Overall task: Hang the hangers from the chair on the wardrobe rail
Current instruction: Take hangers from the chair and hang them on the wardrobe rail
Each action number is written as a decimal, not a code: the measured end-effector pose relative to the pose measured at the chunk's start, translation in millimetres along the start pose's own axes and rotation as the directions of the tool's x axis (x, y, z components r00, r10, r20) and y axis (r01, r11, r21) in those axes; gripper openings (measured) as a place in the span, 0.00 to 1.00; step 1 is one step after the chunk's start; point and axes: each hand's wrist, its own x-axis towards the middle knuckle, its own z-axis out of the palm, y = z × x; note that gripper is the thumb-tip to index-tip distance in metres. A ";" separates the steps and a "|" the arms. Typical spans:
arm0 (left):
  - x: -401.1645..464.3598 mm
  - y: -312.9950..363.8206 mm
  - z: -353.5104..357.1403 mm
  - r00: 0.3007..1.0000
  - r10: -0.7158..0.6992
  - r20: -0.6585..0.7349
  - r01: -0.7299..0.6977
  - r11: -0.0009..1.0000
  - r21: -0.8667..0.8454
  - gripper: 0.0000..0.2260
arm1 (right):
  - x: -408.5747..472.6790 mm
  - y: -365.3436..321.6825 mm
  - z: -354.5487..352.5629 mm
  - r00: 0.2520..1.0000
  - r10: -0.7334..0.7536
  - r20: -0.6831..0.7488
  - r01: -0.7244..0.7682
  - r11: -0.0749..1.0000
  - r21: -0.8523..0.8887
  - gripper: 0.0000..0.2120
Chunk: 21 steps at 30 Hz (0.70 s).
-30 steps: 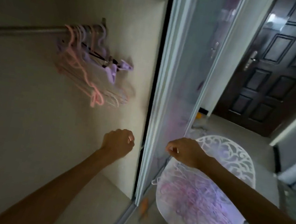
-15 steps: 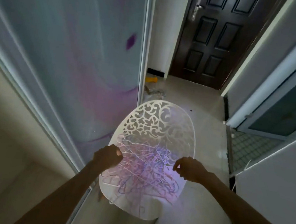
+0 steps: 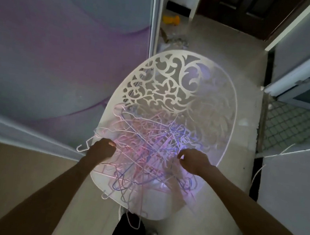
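A dim hallway with a pale tiled floor (image 3: 224, 53) is seen from above, looking down. On the left, a frosted sliding wardrobe door (image 3: 61, 50) tinted with purple swirls fills the view; a dark wooden door (image 3: 244, 10) is seen at the far end, and a small yellow object (image 3: 171, 20) lies on the floor near it. On the right, a light-framed doorway opens onto a floor patterned like a grid.

In the middle stands a white chair (image 3: 173, 84) with an oval shape and a back cut through with scrollwork. Its seat is heaped with a tangled pile of thin pink, purple and white hangers (image 3: 146, 151), some of which spill over the front edge.

Both arms are stretched down to the pile. The left hand (image 3: 102, 149) is curled at the left edge of the heap, apparently gripping hanger wire, though the exact hold cannot be made out. The right hand (image 3: 193, 160) is set at the right side with fingers bent as if pinching; whether anything is held cannot be told.

The wardrobe rail is not in view. Most of the work is judged to remain, since a large heap is left on the chair.
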 end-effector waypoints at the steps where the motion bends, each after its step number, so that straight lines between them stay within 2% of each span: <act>1: 6.4 0.3 5.9 0.999 -0.054 0.005 0.054 0.998 -0.030 0.14 | 13.6 -1.4 4.1 1.000 0.009 -0.014 -0.008 1.000 0.015 0.15; 4: 34.1 -12.5 23.2 0.999 -0.050 -0.015 0.050 0.998 -0.044 0.17 | 49.4 -10.0 23.1 0.997 0.056 -0.059 -0.051 0.995 0.083 0.22; 7: 52.6 -31.6 36.8 0.997 -0.052 0.062 0.051 0.999 0.003 0.17 | 73.4 -28.3 45.0 0.990 0.026 -0.137 -0.006 0.989 0.147 0.18; 10: 56.5 -47.4 49.5 0.976 0.000 0.216 0.006 1.000 -0.028 0.19 | 82.8 -57.7 69.7 0.999 -0.021 -0.039 0.028 0.980 0.198 0.16; 12: 58.3 -56.8 57.3 0.969 0.029 0.245 -0.009 0.997 -0.083 0.23 | 92.2 -75.5 88.8 0.997 -0.068 0.029 0.064 0.988 0.137 0.18; 14: 52.4 -62.5 61.1 0.986 0.084 0.143 -0.056 0.981 -0.184 0.25 | 97.0 -84.2 99.1 0.996 -0.087 -0.009 0.087 0.993 0.085 0.17; 16: 41.9 -62.7 62.7 0.983 0.088 -0.161 -0.117 0.977 -0.178 0.19 | 99.6 -85.3 101.3 0.996 -0.063 -0.058 0.070 0.987 0.141 0.16; 17: 35.5 -62.4 62.1 0.945 0.024 -0.325 -0.086 0.980 -0.177 0.13 | 100.4 -84.0 101.2 0.996 -0.046 -0.074 0.060 0.978 0.198 0.17; 18: 27.4 -56.5 57.7 0.899 -0.086 -0.430 -0.004 0.979 -0.203 0.09 | 99.6 -82.3 99.6 0.995 -0.035 -0.096 0.060 0.962 0.267 0.17; 20: 13.5 -59.8 59.0 0.848 -0.309 -0.431 0.223 0.945 -0.239 0.12 | 99.3 -75.2 100.5 0.993 -0.022 -0.120 0.074 0.891 0.449 0.18; 21: 8.0 -64.4 62.0 0.865 -0.317 -0.389 0.265 0.947 -0.183 0.15 | 99.6 -70.9 101.2 0.994 -0.004 -0.106 0.064 0.816 0.574 0.18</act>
